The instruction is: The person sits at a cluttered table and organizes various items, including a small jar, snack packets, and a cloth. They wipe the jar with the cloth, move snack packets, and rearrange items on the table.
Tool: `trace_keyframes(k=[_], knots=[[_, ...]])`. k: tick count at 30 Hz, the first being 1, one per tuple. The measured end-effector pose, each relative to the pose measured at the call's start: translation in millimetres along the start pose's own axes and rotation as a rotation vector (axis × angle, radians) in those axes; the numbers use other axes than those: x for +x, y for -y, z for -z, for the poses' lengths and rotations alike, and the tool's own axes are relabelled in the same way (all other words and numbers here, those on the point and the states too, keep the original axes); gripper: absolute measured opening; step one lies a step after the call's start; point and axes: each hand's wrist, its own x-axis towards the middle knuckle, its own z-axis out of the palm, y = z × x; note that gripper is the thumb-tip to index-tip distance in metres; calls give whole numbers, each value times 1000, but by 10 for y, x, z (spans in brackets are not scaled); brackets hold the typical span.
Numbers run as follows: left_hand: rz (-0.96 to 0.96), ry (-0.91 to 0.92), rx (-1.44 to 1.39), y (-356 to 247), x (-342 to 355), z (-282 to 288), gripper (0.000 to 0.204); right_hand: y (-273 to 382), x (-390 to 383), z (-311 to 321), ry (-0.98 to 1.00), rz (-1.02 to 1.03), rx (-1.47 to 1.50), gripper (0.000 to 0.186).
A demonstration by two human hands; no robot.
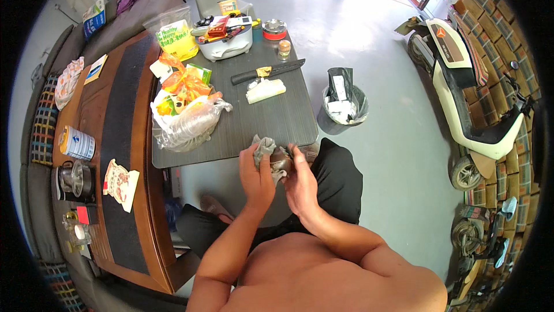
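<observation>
Left hand (257,178): fingers closed on crumpled grey cloth (265,147). Right hand (301,188): fingers curled on a round brown object (281,163), cloth showing below it too. Object sits between the palms at the near edge of the dark table (259,130), probably kept close to the body so both hands can steady it (exact kind unclear, mostly covered). Next out, left: clear plastic bag (187,130), bunched up, likely pushed aside for working room. Lined bin (336,128) stands right of the table, presumably for easy reach. Beyond: pale roll (266,90), then black knife (288,67) lying flat. Far end: white caddy (228,51), loaded with small items, apparently to keep them together.
</observation>
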Motion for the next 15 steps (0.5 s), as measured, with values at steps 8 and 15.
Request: trace_keyframes(k=[8, 15], knots=[[727, 3, -1467, 39, 126, 79, 42, 189, 164, -77, -43, -254, 498, 34], [-197, 106, -231, -268, -273, -97, 52, 304, 170, -150, -101, -332, 428, 42]])
